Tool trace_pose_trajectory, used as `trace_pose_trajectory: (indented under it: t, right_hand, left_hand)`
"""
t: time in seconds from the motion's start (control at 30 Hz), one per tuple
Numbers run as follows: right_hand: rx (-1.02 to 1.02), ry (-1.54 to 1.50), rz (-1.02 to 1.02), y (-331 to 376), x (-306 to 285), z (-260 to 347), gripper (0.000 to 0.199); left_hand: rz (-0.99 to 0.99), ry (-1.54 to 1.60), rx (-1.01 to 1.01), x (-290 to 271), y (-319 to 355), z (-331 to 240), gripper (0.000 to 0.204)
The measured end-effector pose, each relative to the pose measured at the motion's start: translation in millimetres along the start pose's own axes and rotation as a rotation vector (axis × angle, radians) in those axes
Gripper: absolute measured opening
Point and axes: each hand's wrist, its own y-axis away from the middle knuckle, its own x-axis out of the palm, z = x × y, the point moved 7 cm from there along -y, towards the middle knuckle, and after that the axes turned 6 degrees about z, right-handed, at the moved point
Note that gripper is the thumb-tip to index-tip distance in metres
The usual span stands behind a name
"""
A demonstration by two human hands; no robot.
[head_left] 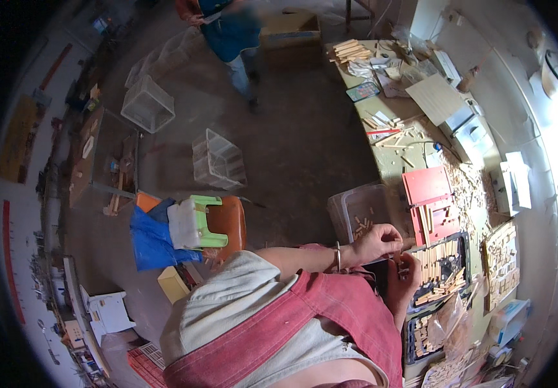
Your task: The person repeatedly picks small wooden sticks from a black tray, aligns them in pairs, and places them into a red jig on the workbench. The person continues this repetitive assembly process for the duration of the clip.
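My left hand point(377, 243), with a bangle at its wrist, is held at the edge of the workbench. Its thumb and fingertips are pinched together. Just below it, my right hand point(404, 277) is closed too, with its fingers curled in. The two hands' fingertips almost meet, and something small and pale shows between them, too small to name. Beside my hands on the bench lies a black tray point(463, 249) with rows of short wooden sticks point(429, 264). Past my left hand stands a red board point(426, 186) with a few longer wooden strips on it.
A clear plastic bin point(338, 216) with wooden pieces stands below the bench edge. A second dark tray point(411, 346) holds more pieces. Along the bench point(389, 161) lie sticks, papers and shavings. Behind me are a chair point(234, 223) and crates point(217, 161). Farther off stands another person point(230, 35).
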Motion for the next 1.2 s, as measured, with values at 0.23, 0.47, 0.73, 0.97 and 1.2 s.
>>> trace_pose_trajectory:
  t: [0.23,0.47,0.73,0.97,1.2]
  right_hand:
    - [-0.152,0.252,0.018,-24,29,44,0.016]
    - [-0.150,0.112,0.044,-34,37,39,0.005]
    - [-0.106,-0.006,0.184,-33,49,37,0.015]
    - [-0.145,0.051,0.185,-33,44,37,0.016]
    - [-0.120,0.073,0.194,-26,34,31,0.017]
  left_hand:
    - [-0.150,0.069,0.039,-33,14,-12,0.014]
    - [0.058,-0.171,0.209,-42,25,-34,0.033]
    - [-0.014,-0.282,0.207,-55,39,-37,0.025]
    - [0.003,-0.315,0.193,-48,41,-40,0.024]
    - [0.060,-0.375,0.132,-36,41,-43,0.027]
